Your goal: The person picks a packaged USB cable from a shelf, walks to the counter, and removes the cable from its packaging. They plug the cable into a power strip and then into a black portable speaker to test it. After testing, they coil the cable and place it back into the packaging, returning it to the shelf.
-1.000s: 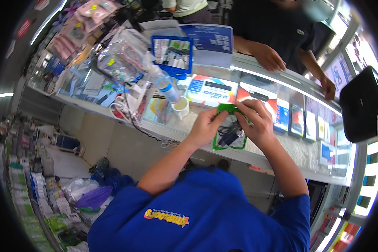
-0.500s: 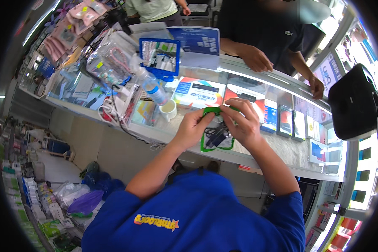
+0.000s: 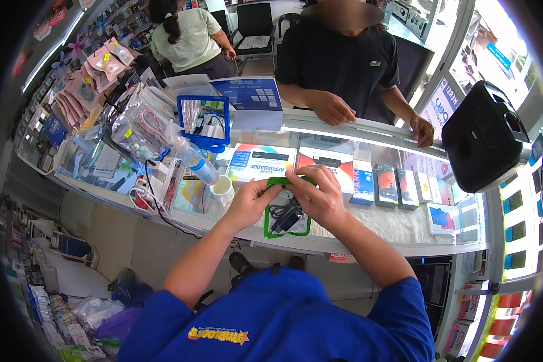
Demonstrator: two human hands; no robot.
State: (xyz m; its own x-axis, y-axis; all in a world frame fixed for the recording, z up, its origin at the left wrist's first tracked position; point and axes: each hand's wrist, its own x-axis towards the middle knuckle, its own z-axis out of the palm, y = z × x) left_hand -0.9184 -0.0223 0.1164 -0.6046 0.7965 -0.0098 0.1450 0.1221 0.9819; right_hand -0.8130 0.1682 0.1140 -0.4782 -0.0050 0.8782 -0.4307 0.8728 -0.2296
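Both my hands hold a green-edged clear pouch [image 3: 270,227] by its top edge, over the near edge of the glass counter. Inside the pouch lie a black charger [image 3: 287,218] and its coiled dark cable. My left hand [image 3: 251,204] pinches the upper left corner between thumb and fingers. On the top edge to the right, the fingers of my right hand [image 3: 317,196] are closed. They partly hide whether the pouch's top is sealed. Just left of my left hand stands a white mug [image 3: 222,190], with a clear pump bottle [image 3: 197,160] behind it.
The glass counter [image 3: 368,240] displays several boxed devices [image 3: 387,186]. A blue-framed case [image 3: 204,120] and a blue sign [image 3: 247,96] stand at the back. A black speaker [image 3: 485,137] is at right. Across the counter, a person in black [image 3: 344,66] rests both hands; another person [image 3: 187,41] stands behind.
The view has shifted, so the counter and people sit differently in the picture. My hands still grip the pouch's top edge, with the right fingers slightly repositioned.
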